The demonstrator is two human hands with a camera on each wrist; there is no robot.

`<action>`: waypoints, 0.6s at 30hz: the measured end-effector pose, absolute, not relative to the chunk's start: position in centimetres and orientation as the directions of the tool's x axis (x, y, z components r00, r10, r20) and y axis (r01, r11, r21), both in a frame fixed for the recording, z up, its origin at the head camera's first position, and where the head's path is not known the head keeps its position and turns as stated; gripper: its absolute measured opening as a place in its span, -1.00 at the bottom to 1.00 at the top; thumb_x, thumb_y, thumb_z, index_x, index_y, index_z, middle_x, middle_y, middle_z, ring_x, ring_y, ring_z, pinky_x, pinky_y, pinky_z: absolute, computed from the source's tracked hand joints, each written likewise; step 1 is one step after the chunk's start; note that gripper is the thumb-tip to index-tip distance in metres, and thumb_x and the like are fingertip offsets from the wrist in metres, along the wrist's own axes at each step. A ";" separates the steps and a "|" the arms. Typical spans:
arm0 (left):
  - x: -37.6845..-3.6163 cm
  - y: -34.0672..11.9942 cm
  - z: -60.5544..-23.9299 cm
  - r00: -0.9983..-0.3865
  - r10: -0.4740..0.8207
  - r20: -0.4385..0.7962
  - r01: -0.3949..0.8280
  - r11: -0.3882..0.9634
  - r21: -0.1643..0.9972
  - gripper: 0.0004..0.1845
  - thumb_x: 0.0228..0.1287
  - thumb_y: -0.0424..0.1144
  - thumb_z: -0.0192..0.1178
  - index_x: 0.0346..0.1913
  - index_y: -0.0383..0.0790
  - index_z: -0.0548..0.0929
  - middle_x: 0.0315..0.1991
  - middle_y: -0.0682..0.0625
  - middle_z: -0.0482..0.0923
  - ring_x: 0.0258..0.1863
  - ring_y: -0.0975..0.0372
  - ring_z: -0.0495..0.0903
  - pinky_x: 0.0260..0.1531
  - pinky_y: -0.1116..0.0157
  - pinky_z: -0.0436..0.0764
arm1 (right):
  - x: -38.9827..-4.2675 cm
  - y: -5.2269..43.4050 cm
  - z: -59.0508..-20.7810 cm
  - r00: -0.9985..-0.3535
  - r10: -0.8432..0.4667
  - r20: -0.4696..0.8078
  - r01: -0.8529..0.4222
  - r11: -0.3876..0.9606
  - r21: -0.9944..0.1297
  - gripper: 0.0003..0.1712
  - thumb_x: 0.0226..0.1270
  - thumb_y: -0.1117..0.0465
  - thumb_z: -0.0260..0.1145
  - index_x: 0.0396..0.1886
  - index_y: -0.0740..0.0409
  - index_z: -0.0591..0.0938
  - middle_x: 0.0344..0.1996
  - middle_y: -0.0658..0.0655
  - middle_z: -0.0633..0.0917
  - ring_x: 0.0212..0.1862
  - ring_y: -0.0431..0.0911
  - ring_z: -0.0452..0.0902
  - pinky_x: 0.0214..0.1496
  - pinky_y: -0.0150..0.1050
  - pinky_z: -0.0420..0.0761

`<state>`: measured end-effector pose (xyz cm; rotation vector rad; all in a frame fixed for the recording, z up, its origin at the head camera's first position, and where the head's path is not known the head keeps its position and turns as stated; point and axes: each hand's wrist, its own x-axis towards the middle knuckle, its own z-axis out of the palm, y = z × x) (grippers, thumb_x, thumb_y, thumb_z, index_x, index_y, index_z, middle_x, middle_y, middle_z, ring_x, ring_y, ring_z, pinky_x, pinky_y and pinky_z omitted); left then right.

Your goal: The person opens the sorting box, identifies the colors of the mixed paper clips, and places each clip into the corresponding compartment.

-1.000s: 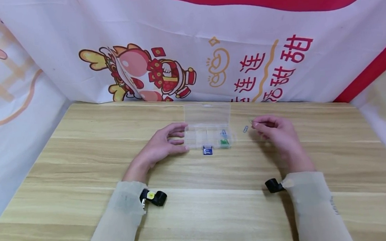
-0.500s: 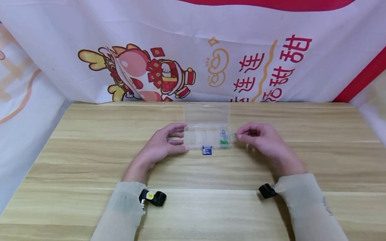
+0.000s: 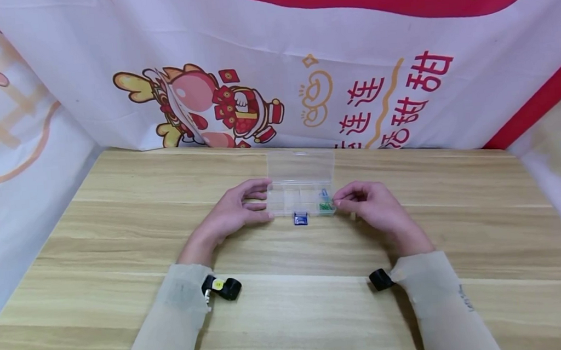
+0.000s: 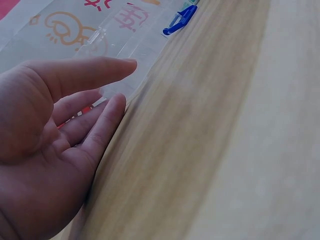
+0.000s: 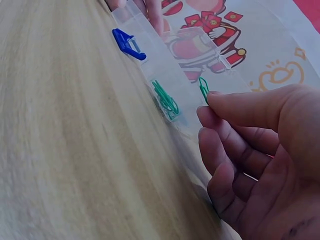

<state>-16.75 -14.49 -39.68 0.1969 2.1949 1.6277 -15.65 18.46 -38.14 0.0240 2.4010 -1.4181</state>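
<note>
A clear compartment box (image 3: 292, 196) lies on the table, its clear lid (image 3: 301, 167) folded back. My left hand (image 3: 238, 206) holds the box's left end, thumb at the front corner and fingers towards the back. In the right wrist view, a green paper clip (image 5: 203, 89) is pinched between thumb and index finger of my right hand (image 3: 372, 203), above the box's right end. Several green paper clips (image 5: 165, 100) lie in the front right compartment. Behind that compartment is something blue and clip-shaped (image 3: 323, 192). The blue latch (image 3: 301, 218) hangs down at the box's front edge.
The wooden table (image 3: 291, 317) runs back to a white printed cloth (image 3: 273, 76). Another cloth (image 3: 24, 118) covers the left side. Each wrist carries a black camera mount (image 3: 227, 289).
My right hand has moved left, bringing the green paper clip from beside the box to its right end. The blue paper clip on the table is now out of sight. My left hand stays put.
</note>
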 end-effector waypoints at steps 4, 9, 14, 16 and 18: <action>-16.7 -14.5 -39.6 -0.911 0.340 -0.234 -0.123 0.316 0.941 -0.15 0.26 -0.35 0.55 0.57 0.06 0.45 0.48 -0.09 0.50 0.40 -0.05 0.59 0.45 -0.01 0.60 | -15.7 18.4 -38.2 -0.939 -0.155 -0.308 0.190 0.513 -0.837 -0.78 0.57 0.07 0.39 0.04 0.07 0.77 -0.09 0.10 0.72 -0.14 0.01 0.52 -0.23 -0.25 0.58; -16.7 -14.4 -39.6 -0.911 0.338 -0.235 -0.124 0.318 0.940 -0.16 0.26 -0.34 0.55 0.58 0.06 0.45 0.48 -0.08 0.49 0.41 -0.04 0.59 0.45 0.00 0.60 | -15.7 18.3 -38.2 -0.943 -0.156 -0.294 0.174 0.522 -0.835 -0.79 0.57 0.08 0.39 0.03 0.05 0.77 -0.10 0.11 0.74 -0.15 0.02 0.53 -0.25 -0.26 0.60; -16.7 -14.4 -39.5 -0.911 0.342 -0.230 -0.122 0.310 0.943 -0.15 0.26 -0.36 0.54 0.58 0.03 0.44 0.49 -0.10 0.49 0.42 -0.06 0.58 0.46 0.00 0.59 | -15.7 18.3 -38.4 -0.948 -0.153 -0.280 0.163 0.523 -0.837 -0.79 0.53 0.09 0.43 0.01 0.07 0.77 -0.14 0.10 0.73 -0.17 0.00 0.52 -0.26 -0.28 0.59; -16.7 -14.4 -39.5 -0.911 0.343 -0.228 -0.121 0.308 0.944 -0.15 0.26 -0.37 0.54 0.59 0.02 0.44 0.49 -0.10 0.49 0.42 -0.06 0.58 0.46 0.00 0.59 | -15.7 18.3 -38.5 -0.951 -0.151 -0.269 0.155 0.522 -0.839 -0.79 0.51 0.11 0.45 0.00 0.10 0.77 -0.16 0.10 0.73 -0.17 -0.01 0.52 -0.25 -0.29 0.58; -16.7 -14.4 -39.5 -0.911 0.343 -0.228 -0.121 0.306 0.944 -0.14 0.26 -0.38 0.54 0.58 0.01 0.44 0.49 -0.10 0.49 0.42 -0.06 0.58 0.46 0.01 0.59 | -15.7 18.2 -38.6 -0.955 -0.150 -0.257 0.146 0.519 -0.842 -0.77 0.48 0.11 0.48 0.00 0.12 0.77 -0.19 0.09 0.72 -0.18 -0.03 0.51 -0.25 -0.30 0.58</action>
